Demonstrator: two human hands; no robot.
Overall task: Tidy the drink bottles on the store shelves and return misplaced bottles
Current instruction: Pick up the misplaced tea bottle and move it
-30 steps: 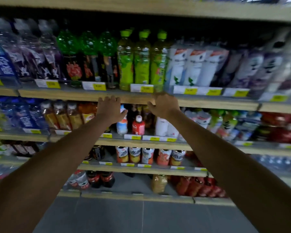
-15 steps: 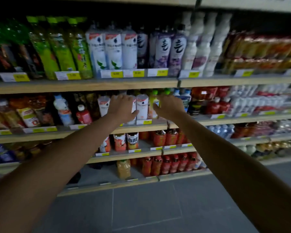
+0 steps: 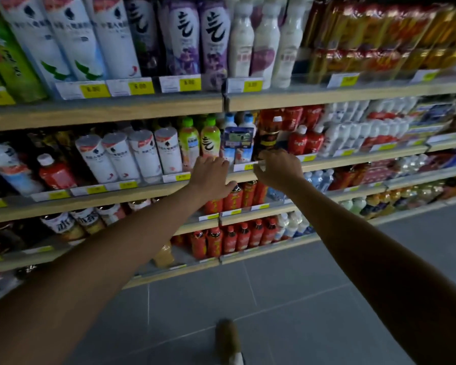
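A head-worn view looks forward and down at store shelves packed with drink bottles. Two bare arms stretch out toward the front edge of the second shelf from the top.

The left hand lies palm-down over that shelf's front edge, fingers spread and holding nothing. It sits just below two green-capped tea bottles, likely steadying or about to straighten that row.

The right hand is just beside it, fingers curled at the price-tag strip on the same edge. It seems to pinch or touch a small tag, but whether it truly holds anything cannot be told. It carries no bottle.

Right behind the two hands stand two blue-and-white bottles with pale caps, and beside them a dark bottle with a red and gold label, set among red cola bottles. That dark bottle looks like the odd one in its row, so it may be the misplaced one; this is a guess.

Left along the same shelf stand white-labelled bottles in a neat front-facing row. The top shelf above carries tall white, purple and milky bottles. Lower shelves hold red-labelled bottles lined up at their front edges. A grey tiled floor lies below.
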